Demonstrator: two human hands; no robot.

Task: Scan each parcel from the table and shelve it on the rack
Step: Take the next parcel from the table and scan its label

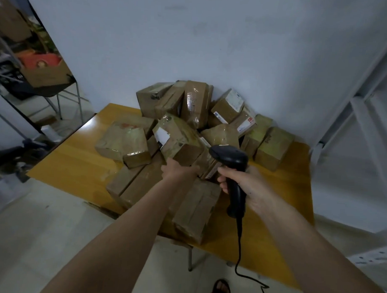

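Several brown taped cardboard parcels (196,102) are heaped on a yellow wooden table (73,164) against the white wall. My left hand (178,170) grips the near underside of one parcel (177,138), which is tilted up above the heap with a white label on its left face. My right hand (241,183) holds a black corded barcode scanner (233,165) by its handle. The scanner's head sits just right of the held parcel and points toward it. A white metal rack (352,103) stands at the right edge of the view.
The scanner's cable (239,246) hangs down past the table's front edge to the floor. A folding table with a cardboard box (46,75) stands at the back left. A sandalled foot (221,288) shows at the bottom. The floor is pale tile.
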